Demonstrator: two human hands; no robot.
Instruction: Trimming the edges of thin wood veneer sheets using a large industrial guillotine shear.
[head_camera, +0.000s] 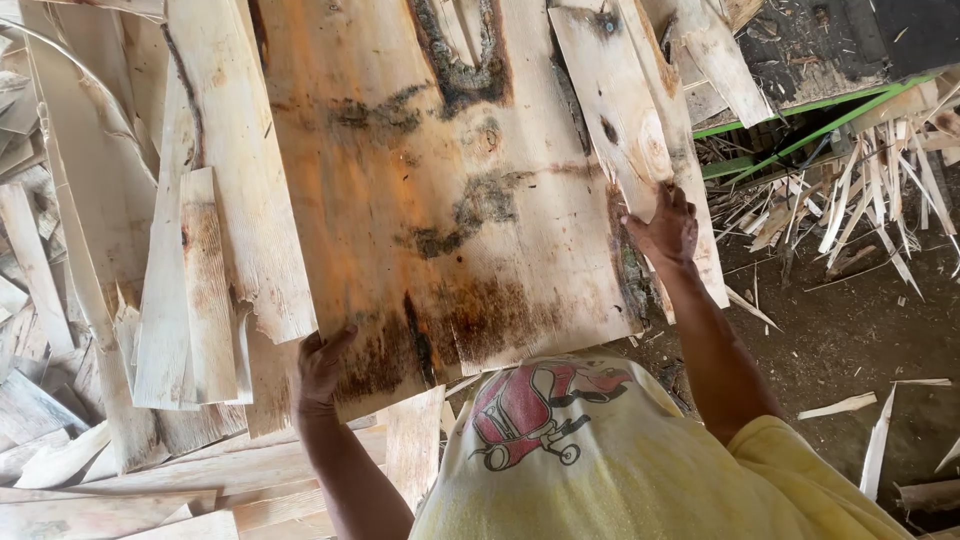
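1. The wide veneer sheet (440, 190), orange-stained with dark bark patches, spans between both hands and lies over the heap of pale veneer strips (150, 300) beyond and outside the left hand.
2. The left hand (322, 368) clamps the sheet's near corner, thumb on top, fingers curled beneath it out of sight.
3. The right hand (665, 225) presses on the sheet's far side edge, fingers spread and bent over the rim.
4. Risk, as I judge it: the sheet is thin and already split near the left hand's grip, so uneven lifting could tear it along the grain. The ragged edge could also drive splinters into bare fingers.
5. Loose slivers (860, 200) litter the dirt floor (850, 330) outside the right hand; the sheet might snag there.
6. No bin, box or other container is in view; the wood lies in open piles.
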